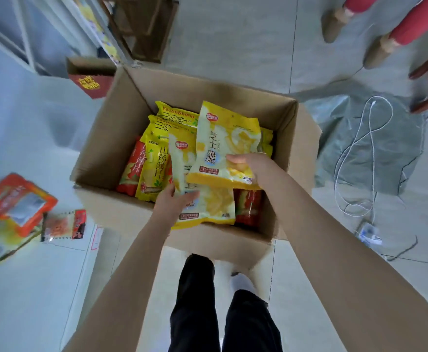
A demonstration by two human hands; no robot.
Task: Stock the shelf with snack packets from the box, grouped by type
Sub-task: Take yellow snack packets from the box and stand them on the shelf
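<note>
Right grip (246, 166) pinching cheese packet (223, 146) | left grip (174, 199) pinching second packet (207, 204) | box (111, 138) below

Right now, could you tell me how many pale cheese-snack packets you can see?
2: one lifted in the right hand at, one under the left hand at. More may be hidden.

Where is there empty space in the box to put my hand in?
The cardboard box is bare along its left wall, beside the red packet, and along the far wall behind the yellow packets. The middle and right are crowded with packets and both hands.
</note>
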